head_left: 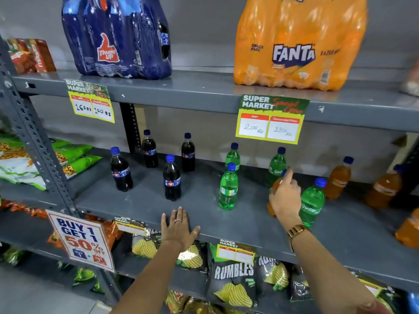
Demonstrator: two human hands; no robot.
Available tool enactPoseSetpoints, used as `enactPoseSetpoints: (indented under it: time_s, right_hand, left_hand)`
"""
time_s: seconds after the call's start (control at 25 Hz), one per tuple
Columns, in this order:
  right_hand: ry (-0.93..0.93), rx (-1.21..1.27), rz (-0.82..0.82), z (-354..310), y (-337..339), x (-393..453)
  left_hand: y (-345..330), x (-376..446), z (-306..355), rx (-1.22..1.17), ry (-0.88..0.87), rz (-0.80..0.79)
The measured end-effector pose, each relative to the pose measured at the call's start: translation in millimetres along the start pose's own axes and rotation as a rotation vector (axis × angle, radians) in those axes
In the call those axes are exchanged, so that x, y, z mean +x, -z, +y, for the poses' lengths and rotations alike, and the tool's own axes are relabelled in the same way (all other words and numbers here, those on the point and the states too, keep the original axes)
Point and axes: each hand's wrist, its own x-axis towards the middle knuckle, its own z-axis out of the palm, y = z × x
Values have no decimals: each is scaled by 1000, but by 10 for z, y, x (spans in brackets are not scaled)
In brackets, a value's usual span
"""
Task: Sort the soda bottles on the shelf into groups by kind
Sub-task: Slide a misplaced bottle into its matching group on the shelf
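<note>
Four dark cola bottles (171, 177) with blue caps and Thums Up labels stand apart from one another at the left of the grey middle shelf (140, 200). To their right stand four green Sprite bottles (228, 186); the word "Sprite" reads on two of them. Orange soda bottles (337, 179) stand at the far right, labels unreadable. One further orange bottle (273, 189) stands among the green ones, and the right hand (286, 198) is wrapped around it from the front, index finger raised beside its blue cap. The left hand (179, 227) lies flat on the shelf's front edge, fingers spread, gripping nothing.

On the shelf above sit a blue "Thums Up" multipack (115, 37) and an orange "FANTA" multipack (297, 44). "SUPER MARKET" price tags hang below them: the left tag (90, 100) reads "160 Rs" and "100 Rs", the right tag (271, 118) "200 Rs" and "180 Rs". A sign (81, 240) at lower left reads "BUY 1 GET 1 50% OFF". "RUMBLES" chip bags (233, 282) lie below.
</note>
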Motion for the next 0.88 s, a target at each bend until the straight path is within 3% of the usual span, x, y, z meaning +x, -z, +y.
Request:
enactPoseSetpoints:
  time_s: [0.2,0.4,0.6,0.88]
  right_hand:
    - [112,43,-91,79,90,-157]
    - [173,20,-66,377,275,-435]
    - [117,-11,-2,808,511,-521]
    - [26,-59,111,1368,726,-283]
  left_hand:
    - [-38,-59,287,-11,-55,19]
    - [-96,-125,889,6,-205,15]
    - [-149,-140,1475,8,-324,-18]
    - [-166,-49,1936,22,-345,-175]
